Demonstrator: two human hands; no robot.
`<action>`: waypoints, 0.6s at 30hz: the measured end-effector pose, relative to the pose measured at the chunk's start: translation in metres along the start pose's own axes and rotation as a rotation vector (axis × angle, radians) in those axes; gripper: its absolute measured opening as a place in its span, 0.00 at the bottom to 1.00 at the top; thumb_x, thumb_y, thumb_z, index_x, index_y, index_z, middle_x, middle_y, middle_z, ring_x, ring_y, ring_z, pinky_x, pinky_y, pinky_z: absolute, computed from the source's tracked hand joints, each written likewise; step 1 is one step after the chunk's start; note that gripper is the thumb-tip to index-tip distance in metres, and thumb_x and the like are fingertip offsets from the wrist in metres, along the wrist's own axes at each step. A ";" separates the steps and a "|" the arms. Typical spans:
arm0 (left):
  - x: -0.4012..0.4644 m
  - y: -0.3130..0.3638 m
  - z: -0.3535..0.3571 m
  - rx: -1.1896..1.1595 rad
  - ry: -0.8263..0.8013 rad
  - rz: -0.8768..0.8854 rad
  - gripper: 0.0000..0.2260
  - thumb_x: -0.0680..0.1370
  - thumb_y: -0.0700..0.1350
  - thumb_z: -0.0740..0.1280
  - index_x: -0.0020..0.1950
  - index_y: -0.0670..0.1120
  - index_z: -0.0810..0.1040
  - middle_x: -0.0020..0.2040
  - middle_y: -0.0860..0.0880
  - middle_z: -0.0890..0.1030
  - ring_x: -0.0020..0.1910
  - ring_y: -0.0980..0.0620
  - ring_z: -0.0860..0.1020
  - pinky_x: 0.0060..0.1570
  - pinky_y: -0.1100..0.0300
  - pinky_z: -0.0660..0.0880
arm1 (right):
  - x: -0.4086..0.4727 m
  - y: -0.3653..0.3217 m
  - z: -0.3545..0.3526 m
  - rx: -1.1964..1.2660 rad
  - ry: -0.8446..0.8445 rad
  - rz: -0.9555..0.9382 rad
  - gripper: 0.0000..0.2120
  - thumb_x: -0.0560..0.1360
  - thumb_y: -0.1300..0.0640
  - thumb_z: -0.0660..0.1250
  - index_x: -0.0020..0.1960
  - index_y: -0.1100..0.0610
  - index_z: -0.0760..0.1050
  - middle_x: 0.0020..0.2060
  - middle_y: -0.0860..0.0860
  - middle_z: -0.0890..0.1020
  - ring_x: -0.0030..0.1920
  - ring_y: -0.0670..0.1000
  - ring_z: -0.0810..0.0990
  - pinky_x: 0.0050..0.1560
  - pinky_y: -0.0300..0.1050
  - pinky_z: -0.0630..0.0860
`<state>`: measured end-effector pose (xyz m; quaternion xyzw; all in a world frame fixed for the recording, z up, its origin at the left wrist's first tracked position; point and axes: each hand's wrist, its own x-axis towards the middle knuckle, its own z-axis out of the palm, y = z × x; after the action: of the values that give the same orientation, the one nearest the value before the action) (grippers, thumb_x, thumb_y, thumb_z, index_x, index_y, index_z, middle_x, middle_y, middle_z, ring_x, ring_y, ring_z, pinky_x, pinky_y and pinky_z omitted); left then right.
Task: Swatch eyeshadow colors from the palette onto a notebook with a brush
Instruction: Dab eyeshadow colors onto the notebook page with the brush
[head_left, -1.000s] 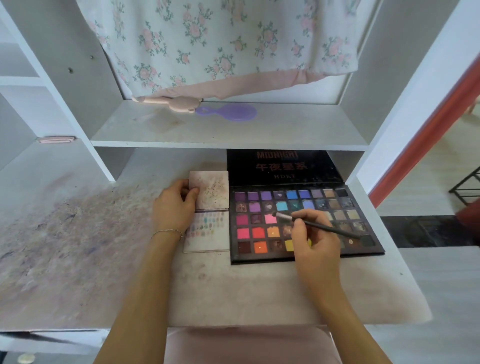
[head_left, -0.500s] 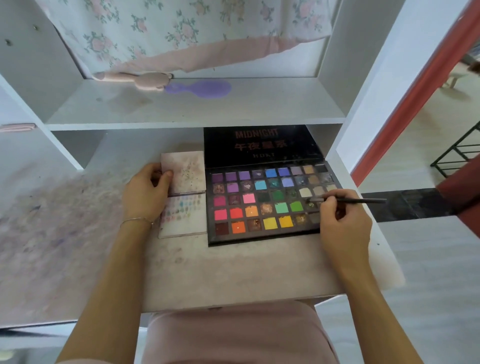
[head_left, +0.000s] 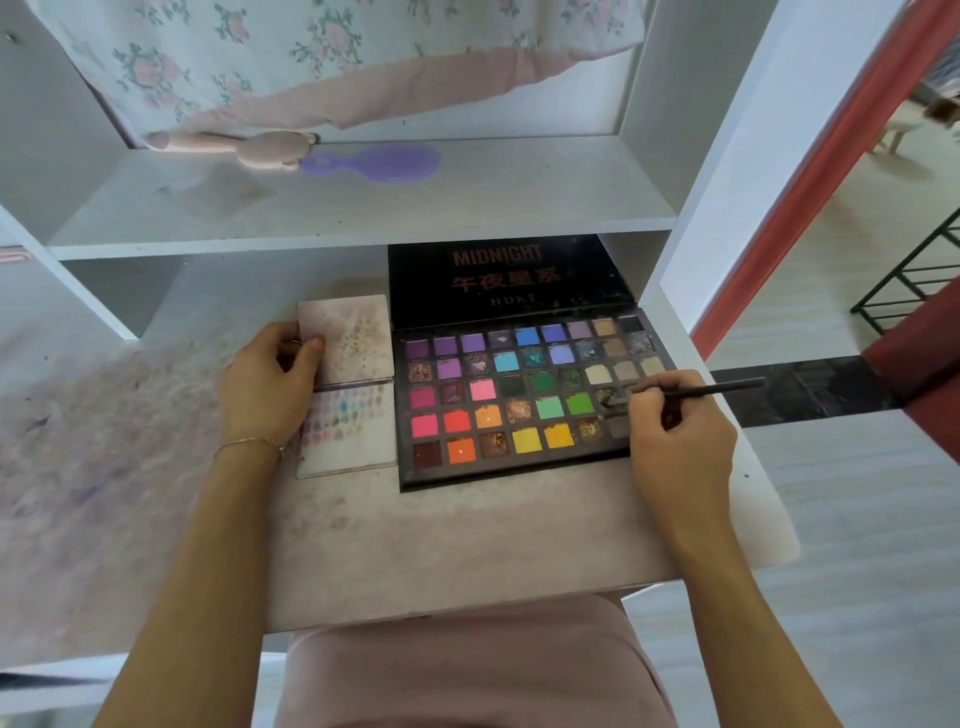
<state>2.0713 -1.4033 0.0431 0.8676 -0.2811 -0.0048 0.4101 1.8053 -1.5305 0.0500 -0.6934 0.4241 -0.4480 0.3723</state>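
The palette (head_left: 514, 400) lies open on the tabletop (head_left: 441, 535), its black lid propped up behind it under the shelf (head_left: 363, 208); the notebook (head_left: 348, 384) lies just left of it, touching or nearly touching its edge, with rows of small colour dabs on the near page and a speckled stain on the far page. The right hand (head_left: 680, 441) holds the brush (head_left: 691, 389) in a closed grip, thumb and fingers pinched round the handle near the head; the handle points right, out past the palette's edge, and the tip sits on a dark pan near the right end of the third row. The left hand (head_left: 265, 389) grips the notebook's left edge, thumb curled onto the far page, fingers behind; a thin bracelet (head_left: 249, 444) circles that wrist. On the shelf lie a purple hairbrush (head_left: 384, 162) and a pink object (head_left: 270, 148), under a floral cloth (head_left: 311, 52).
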 end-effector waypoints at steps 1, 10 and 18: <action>0.000 0.000 0.000 0.003 0.002 0.000 0.11 0.77 0.46 0.63 0.57 0.42 0.76 0.51 0.42 0.81 0.47 0.45 0.77 0.46 0.57 0.69 | 0.000 0.000 0.000 0.002 0.007 -0.006 0.14 0.74 0.63 0.60 0.37 0.45 0.68 0.30 0.44 0.75 0.34 0.36 0.75 0.32 0.25 0.70; -0.002 0.000 -0.001 -0.012 0.000 0.013 0.11 0.77 0.46 0.62 0.57 0.43 0.76 0.50 0.43 0.81 0.43 0.49 0.74 0.45 0.57 0.68 | -0.001 -0.005 0.000 0.034 0.007 -0.034 0.16 0.74 0.66 0.60 0.38 0.45 0.69 0.30 0.44 0.75 0.33 0.36 0.75 0.32 0.25 0.70; -0.002 -0.001 0.000 -0.023 -0.004 0.018 0.12 0.78 0.46 0.62 0.57 0.43 0.76 0.49 0.44 0.81 0.43 0.49 0.74 0.46 0.57 0.69 | -0.007 -0.019 0.016 0.102 -0.172 -0.087 0.16 0.74 0.68 0.60 0.40 0.47 0.70 0.32 0.45 0.75 0.35 0.39 0.76 0.31 0.28 0.72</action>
<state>2.0696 -1.4018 0.0422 0.8604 -0.2897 -0.0061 0.4192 1.8234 -1.5149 0.0593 -0.7273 0.3367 -0.4235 0.4223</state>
